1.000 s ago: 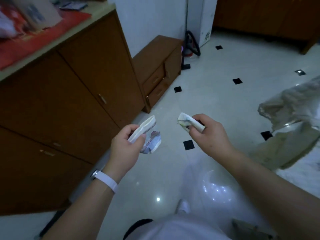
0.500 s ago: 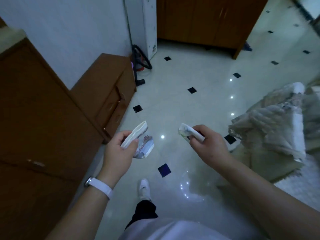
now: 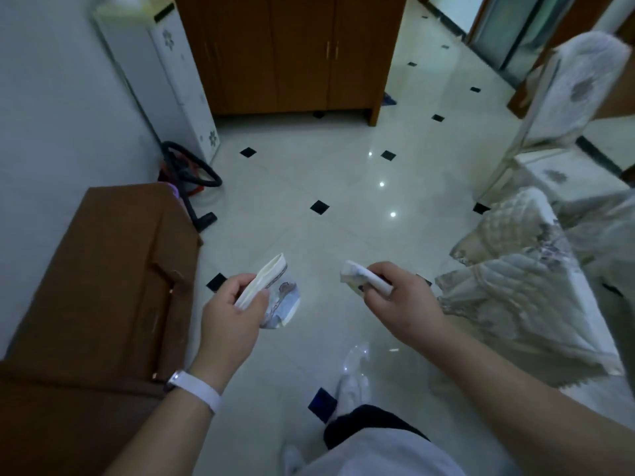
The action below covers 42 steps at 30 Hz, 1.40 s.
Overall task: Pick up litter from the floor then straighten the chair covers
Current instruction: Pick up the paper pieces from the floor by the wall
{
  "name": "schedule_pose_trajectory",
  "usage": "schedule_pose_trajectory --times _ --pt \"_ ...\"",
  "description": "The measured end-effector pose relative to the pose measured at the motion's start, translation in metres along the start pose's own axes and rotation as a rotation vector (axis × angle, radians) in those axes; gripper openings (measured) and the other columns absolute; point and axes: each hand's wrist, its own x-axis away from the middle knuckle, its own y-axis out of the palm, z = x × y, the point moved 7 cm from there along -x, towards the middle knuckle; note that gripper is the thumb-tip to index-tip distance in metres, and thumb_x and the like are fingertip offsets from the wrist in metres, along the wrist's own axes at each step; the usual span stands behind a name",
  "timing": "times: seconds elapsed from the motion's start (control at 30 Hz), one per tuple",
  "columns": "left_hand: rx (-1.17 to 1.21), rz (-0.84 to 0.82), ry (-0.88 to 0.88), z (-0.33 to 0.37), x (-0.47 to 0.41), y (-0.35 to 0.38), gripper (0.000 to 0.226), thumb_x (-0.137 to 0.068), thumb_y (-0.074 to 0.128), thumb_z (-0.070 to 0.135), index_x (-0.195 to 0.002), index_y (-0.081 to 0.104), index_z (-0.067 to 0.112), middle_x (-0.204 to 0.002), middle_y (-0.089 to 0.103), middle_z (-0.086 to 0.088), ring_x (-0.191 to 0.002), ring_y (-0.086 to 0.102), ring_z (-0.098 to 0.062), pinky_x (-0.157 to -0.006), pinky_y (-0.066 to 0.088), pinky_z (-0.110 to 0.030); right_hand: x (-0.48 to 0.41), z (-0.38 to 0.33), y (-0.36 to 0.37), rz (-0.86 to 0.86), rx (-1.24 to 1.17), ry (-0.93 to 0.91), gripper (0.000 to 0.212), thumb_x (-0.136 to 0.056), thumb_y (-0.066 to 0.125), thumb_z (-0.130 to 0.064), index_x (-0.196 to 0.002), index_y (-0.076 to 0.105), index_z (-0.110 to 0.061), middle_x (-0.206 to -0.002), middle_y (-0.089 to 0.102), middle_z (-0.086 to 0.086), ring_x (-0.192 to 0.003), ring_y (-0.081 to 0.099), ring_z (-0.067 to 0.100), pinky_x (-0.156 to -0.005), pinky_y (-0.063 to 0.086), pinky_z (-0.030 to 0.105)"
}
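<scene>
The left hand [image 3: 230, 314] pinches a folded paper [image 3: 263, 281] with a crumpled wrapper [image 3: 283, 305] tucked under it; the right hand [image 3: 398, 300] grips another folded scrap [image 3: 364, 278]. All of it is up off the floor [image 3: 309, 173]. Best to bunch everything into one hand, freeing the other for the rumpled chair cover [image 3: 515, 290] just to the right.

Wears a white wristband [image 3: 197, 391] with a small rounded case, on the left wrist. Shows left forearm [image 3: 161, 438] and right forearm [image 3: 515, 396] bare. Has on a white top [image 3: 385, 455], dark trousers [image 3: 372, 424] and white shoes [image 3: 352, 389], details blurred.
</scene>
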Motion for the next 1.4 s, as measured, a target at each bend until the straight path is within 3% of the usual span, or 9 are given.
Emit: schedule_pose_trajectory --times 0.13,0.27,0.47,0.6,0.73,1.0,1.13,1.4 --pt "-0.025 -0.040 -0.009 0.002 -0.064 0.032 0.023 -0.087 0.070 0.007 -0.085 0.064 0.030 -0.071 0.066 0.022 -0.061 0.055 0.001 -0.058 0.044 -0.016 -0.061 0.017 0.001 0.014 -0.014 0.054 0.018 -0.085 0.060 -0.021 -0.091 0.060 -0.037 -0.073 0.062 -0.014 -0.069 0.057 0.003 -0.059 0.044 0.023" --pt "-0.065 -0.065 0.023 0.012 -0.136 0.064 0.009 -0.081 0.069 0.023 -0.085 0.065 0.030 -0.075 0.067 0.016 -0.062 0.055 0.000 -0.059 0.044 -0.019 -0.144 0.037 0.004 -0.003 -0.068 0.100 0.015 -0.087 0.060 -0.021 -0.092 0.059 -0.035 -0.076 0.063 -0.010 -0.068 0.057 0.007 -0.057 0.043 0.026" --pt "-0.174 -0.072 0.019 0.049 -0.256 0.127 0.029 -0.087 0.069 0.005 -0.084 0.063 0.033 -0.076 0.066 0.027 -0.065 0.058 0.004 -0.059 0.044 -0.011 -0.277 0.055 -0.025 0.002 -0.166 0.126 0.016 -0.087 0.059 -0.023 -0.096 0.061 -0.036 -0.077 0.062 -0.013 -0.068 0.056 0.002 -0.057 0.040 0.024" --pt "-0.161 -0.111 0.071 0.089 -0.326 0.184 0.026 -0.088 0.069 0.009 -0.086 0.064 0.034 -0.076 0.067 0.024 -0.067 0.060 0.001 -0.059 0.046 -0.015 -0.354 0.069 -0.076 0.069 -0.201 0.131 0.019 -0.087 0.058 -0.020 -0.092 0.059 -0.038 -0.078 0.063 -0.011 -0.070 0.057 0.006 -0.061 0.044 0.027" --pt "-0.134 -0.198 0.117 0.120 -0.374 0.240 0.027 -0.088 0.068 0.007 -0.086 0.064 0.034 -0.073 0.066 0.020 -0.062 0.057 0.002 -0.056 0.045 -0.013 -0.401 0.083 -0.118 0.189 -0.194 0.147 0.018 -0.086 0.060 -0.019 -0.086 0.058 -0.037 -0.075 0.063 -0.010 -0.070 0.056 0.007 -0.056 0.041 0.021" --pt "-0.113 -0.342 0.179 0.143 -0.496 0.332 0.023 -0.088 0.069 0.008 -0.088 0.064 0.030 -0.081 0.066 0.012 -0.063 0.055 -0.001 -0.060 0.048 -0.024 -0.496 0.117 -0.136 0.223 -0.179 0.273 0.017 -0.087 0.059 -0.019 -0.095 0.061 -0.034 -0.077 0.063 -0.011 -0.068 0.057 0.007 -0.058 0.043 0.026" --pt "-0.084 -0.403 0.177 0.141 -0.577 0.383 0.023 -0.087 0.069 0.009 -0.087 0.065 0.031 -0.074 0.066 0.014 -0.062 0.056 0.001 -0.057 0.046 -0.016 -0.563 0.131 -0.148 0.279 -0.127 0.327 0.016 -0.087 0.060 -0.019 -0.097 0.062 -0.031 -0.078 0.063 -0.011 -0.071 0.058 0.011 -0.062 0.046 0.030" --pt "-0.031 -0.591 0.225 0.184 -0.741 0.476 0.021 -0.088 0.066 0.009 -0.087 0.065 0.030 -0.075 0.065 0.006 -0.060 0.055 0.000 -0.051 0.042 -0.013 -0.704 0.124 -0.188 0.405 -0.053 0.442 0.018 -0.087 0.060 -0.019 -0.093 0.060 -0.037 -0.077 0.063 -0.014 -0.070 0.056 0.002 -0.054 0.039 0.016"
